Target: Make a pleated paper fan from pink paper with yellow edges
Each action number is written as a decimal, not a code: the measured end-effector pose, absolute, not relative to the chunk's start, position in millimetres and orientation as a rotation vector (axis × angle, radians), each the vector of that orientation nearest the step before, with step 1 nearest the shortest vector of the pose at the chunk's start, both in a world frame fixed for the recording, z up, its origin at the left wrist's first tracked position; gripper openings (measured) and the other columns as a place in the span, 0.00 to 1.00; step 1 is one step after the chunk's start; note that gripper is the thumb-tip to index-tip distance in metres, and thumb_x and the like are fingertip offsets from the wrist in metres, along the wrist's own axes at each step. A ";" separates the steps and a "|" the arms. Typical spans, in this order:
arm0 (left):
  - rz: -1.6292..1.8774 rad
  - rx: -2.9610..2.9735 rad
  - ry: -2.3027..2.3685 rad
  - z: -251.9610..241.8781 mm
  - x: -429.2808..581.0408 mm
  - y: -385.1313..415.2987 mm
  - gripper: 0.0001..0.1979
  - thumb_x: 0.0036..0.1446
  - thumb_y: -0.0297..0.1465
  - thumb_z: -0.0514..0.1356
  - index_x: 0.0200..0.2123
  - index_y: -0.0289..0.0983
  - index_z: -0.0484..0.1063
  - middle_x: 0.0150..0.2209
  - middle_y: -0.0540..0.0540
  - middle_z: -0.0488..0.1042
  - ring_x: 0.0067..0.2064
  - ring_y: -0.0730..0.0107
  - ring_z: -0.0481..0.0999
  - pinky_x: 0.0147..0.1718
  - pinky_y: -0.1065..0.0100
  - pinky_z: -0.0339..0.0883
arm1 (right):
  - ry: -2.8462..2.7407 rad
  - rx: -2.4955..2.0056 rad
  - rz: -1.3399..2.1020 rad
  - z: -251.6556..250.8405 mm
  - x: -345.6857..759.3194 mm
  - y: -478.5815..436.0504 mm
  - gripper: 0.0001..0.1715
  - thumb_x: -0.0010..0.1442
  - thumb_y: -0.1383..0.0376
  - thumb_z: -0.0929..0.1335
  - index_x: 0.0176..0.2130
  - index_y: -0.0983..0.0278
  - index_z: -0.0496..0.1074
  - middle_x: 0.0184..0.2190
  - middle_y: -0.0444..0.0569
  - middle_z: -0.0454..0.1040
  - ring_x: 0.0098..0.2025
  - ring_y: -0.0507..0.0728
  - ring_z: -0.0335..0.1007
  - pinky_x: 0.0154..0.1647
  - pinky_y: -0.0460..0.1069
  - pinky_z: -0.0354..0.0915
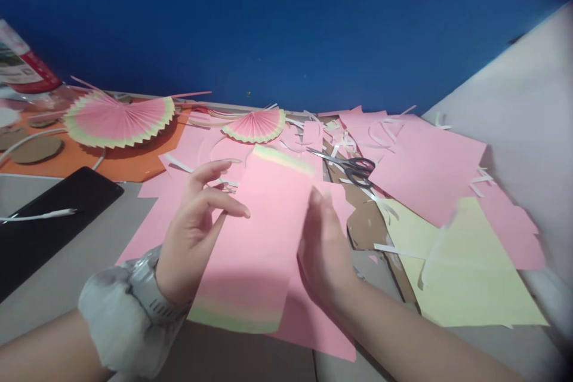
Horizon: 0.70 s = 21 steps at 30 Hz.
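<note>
A pink sheet of paper [264, 233] with pale yellow and green bands at both short ends is held up at a tilt in front of me. My left hand [192, 227] pinches its left edge, index finger on the face and thumb at the edge, partly hidden behind it. Along the right edge lies my right hand [324, 245], fingers stretched upright and slightly blurred, its palm toward the paper. Beneath is more pink paper [322, 331]. Behind the sheet sits a small pleated watermelon-coloured paper fan [257, 125].
A larger pleated fan [119, 119] rests on orange paper [147, 158] at left, near cardboard discs [38, 149] and a labelled bottle [27, 65]. A black phone [58, 221] lies in front. Scissors [358, 168], pink sheets [430, 161] and yellow paper [478, 286] are at right.
</note>
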<state>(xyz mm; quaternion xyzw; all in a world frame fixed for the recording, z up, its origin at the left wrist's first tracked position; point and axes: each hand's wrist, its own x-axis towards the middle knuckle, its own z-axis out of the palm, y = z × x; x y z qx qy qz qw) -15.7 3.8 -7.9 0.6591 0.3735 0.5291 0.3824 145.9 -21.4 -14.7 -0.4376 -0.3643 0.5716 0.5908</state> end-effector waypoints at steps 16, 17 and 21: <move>0.718 1.523 0.964 -4.1 -8.1 -3.9 0.16 0.61 0.36 0.53 0.51 0.40 0.66 0.43 0.47 0.74 0.39 0.65 0.73 0.40 0.65 0.68 | -0.927 -1.079 1.308 -13.0 146.0 -25.7 0.05 0.62 0.60 0.64 0.40 0.57 0.66 0.35 0.42 0.70 0.37 0.52 0.66 0.40 0.48 0.63; 0.728 1.543 0.988 -4.5 -7.3 -4.0 0.15 0.61 0.35 0.53 0.50 0.40 0.66 0.43 0.48 0.74 0.38 0.66 0.73 0.40 0.65 0.68 | -0.963 -1.093 1.293 -12.4 145.5 -25.9 0.06 0.62 0.61 0.64 0.41 0.57 0.66 0.37 0.42 0.70 0.38 0.52 0.67 0.41 0.48 0.63; 0.774 1.537 0.994 -6.6 -4.1 -2.5 0.16 0.61 0.36 0.52 0.51 0.41 0.67 0.46 0.47 0.74 0.44 0.62 0.73 0.45 0.63 0.66 | -1.040 -1.168 1.187 -10.8 143.9 -27.5 0.06 0.62 0.61 0.64 0.41 0.57 0.66 0.36 0.43 0.70 0.37 0.52 0.67 0.37 0.47 0.65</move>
